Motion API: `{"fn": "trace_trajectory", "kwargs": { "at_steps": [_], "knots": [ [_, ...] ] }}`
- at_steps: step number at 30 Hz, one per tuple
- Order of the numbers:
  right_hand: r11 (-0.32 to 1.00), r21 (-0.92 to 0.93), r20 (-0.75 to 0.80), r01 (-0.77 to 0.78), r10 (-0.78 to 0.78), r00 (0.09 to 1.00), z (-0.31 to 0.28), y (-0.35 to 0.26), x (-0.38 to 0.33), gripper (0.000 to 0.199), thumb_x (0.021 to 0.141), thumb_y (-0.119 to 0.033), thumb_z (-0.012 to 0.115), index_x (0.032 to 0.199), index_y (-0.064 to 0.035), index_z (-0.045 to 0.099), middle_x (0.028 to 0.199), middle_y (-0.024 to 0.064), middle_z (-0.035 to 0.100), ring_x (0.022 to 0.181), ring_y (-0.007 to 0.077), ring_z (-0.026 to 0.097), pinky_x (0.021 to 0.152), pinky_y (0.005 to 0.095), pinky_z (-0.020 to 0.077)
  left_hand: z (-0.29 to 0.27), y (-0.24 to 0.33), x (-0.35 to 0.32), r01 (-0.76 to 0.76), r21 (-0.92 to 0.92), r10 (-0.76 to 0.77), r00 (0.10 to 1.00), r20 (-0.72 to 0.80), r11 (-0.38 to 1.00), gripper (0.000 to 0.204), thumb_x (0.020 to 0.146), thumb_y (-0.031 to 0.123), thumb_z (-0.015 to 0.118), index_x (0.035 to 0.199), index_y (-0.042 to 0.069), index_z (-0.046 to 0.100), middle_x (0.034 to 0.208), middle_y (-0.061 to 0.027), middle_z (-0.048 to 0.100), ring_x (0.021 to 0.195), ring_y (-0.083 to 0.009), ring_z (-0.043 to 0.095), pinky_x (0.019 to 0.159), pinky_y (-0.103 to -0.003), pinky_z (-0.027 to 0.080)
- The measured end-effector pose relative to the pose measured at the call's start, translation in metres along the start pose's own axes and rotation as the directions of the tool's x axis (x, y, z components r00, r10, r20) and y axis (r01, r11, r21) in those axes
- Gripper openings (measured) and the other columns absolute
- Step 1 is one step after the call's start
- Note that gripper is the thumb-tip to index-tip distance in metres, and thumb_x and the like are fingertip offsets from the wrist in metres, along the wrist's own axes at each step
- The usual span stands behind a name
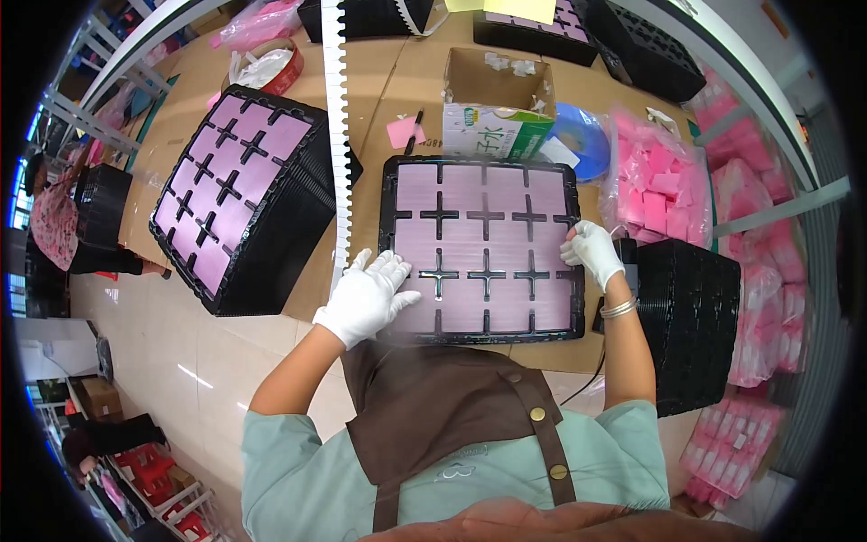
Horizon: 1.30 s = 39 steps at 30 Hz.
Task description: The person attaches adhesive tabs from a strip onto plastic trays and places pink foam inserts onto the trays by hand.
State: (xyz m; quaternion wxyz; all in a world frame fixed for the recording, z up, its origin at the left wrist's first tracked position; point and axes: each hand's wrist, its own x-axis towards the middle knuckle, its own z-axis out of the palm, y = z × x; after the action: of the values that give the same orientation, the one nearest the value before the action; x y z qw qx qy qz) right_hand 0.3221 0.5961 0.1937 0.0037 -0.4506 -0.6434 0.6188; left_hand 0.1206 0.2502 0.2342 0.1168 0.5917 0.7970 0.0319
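Note:
In front of me lies a black plastic tray (486,275) with pink-lilac foam-like sheets showing between its black cross-shaped dividers. My left hand (370,294), in a white glove, rests at the tray's left edge with fingers stretched out and the thumb over the pink surface. At the opposite rim is my right hand (596,255), also gloved, with its fingers curled together and bare fingertips showing. Whatever those fingertips may pinch is too small to make out.
Stacked black trays with pink tops (226,181) stand tilted at left; another black stack (686,316) is at right. Behind are an open cardboard box (497,108), a blue tape roll (582,140) and a bag of pink pieces (659,181). A white notched strip (336,135) runs vertically.

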Motion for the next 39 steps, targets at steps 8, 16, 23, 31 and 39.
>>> {"fn": "trace_trajectory", "kwargs": {
  "at_steps": [8, 16, 23, 31, 39],
  "knots": [
    [0.996, 0.061, 0.339, -0.069, 0.044, 0.94, 0.016, 0.037, -0.038, 0.014, 0.085, 0.002, 0.042, 0.093, 0.0014, 0.052, 0.081, 0.0196, 0.066, 0.065, 0.0248, 0.067, 0.056, 0.0309, 0.055, 0.026, 0.034, -0.026, -0.194, -0.132, 0.186, 0.98, -0.075, 0.972, 0.066, 0.088, 0.046, 0.055, 0.134, 0.0, 0.044, 0.134, -0.0213, 0.05, 0.127, -0.0328, 0.046, 0.107, -0.046, 0.033],
    [0.981, -0.194, -0.058, 0.002, -0.013, 0.998, -0.003, 0.037, -0.068, 0.008, 0.081, -0.002, 0.052, 0.079, 0.0023, 0.059, 0.068, 0.0131, 0.064, 0.059, 0.0203, 0.064, 0.054, 0.0344, 0.0506, 0.007, 0.01, -0.058, 0.088, -0.444, -0.058, 0.995, 0.081, 0.892, 0.042, 0.087, 0.024, 0.062, 0.119, -0.002, 0.055, 0.114, -0.023, 0.059, 0.103, -0.0371, 0.057, 0.088, -0.042, 0.046],
    [0.883, -0.404, -0.401, 0.239, -0.406, 0.821, -0.012, 0.11, -0.029, 0.033, 0.092, -0.023, 0.057, 0.073, 0.0033, 0.06, 0.064, 0.0183, 0.058, 0.057, 0.0256, 0.054, 0.058, 0.0379, 0.0419, 0.082, 0.012, -0.044, 0.379, -0.769, -0.685, 0.721, -0.105, 0.516, 0.041, 0.082, 0.029, 0.071, 0.111, 0.0, 0.063, 0.093, -0.0149, 0.061, 0.082, -0.0282, 0.06, 0.074, -0.038, 0.049],
    [0.847, -0.48, -0.455, 0.23, -0.464, 0.76, -0.014, 0.118, -0.023, 0.05, 0.094, -0.033, 0.058, 0.058, 0.0011, 0.049, 0.053, 0.014, 0.046, 0.049, 0.0226, 0.037, 0.05, 0.0408, 0.0326, 0.075, 0.034, -0.035, 0.326, -0.782, -0.771, 0.568, -0.287, 0.531, 0.03, 0.082, 0.013, 0.069, 0.105, -0.001, 0.057, 0.09, -0.0105, 0.058, 0.08, -0.0196, 0.06, 0.073, -0.033, 0.049],
    [0.869, 0.019, -0.378, 0.495, -0.452, 0.808, -0.013, 0.064, -0.095, 0.046, 0.095, -0.042, 0.054, 0.08, -0.0008, 0.065, 0.065, 0.0005, 0.057, 0.057, 0.0081, 0.048, 0.053, 0.0244, 0.0371, 0.034, 0.047, -0.091, -0.235, -0.963, -0.815, 0.529, -0.239, 0.13, 0.037, 0.085, 0.004, 0.065, 0.117, 0.0, 0.047, 0.108, -0.0085, 0.057, 0.098, -0.0153, 0.056, 0.088, -0.03, 0.045]
  ]
}}
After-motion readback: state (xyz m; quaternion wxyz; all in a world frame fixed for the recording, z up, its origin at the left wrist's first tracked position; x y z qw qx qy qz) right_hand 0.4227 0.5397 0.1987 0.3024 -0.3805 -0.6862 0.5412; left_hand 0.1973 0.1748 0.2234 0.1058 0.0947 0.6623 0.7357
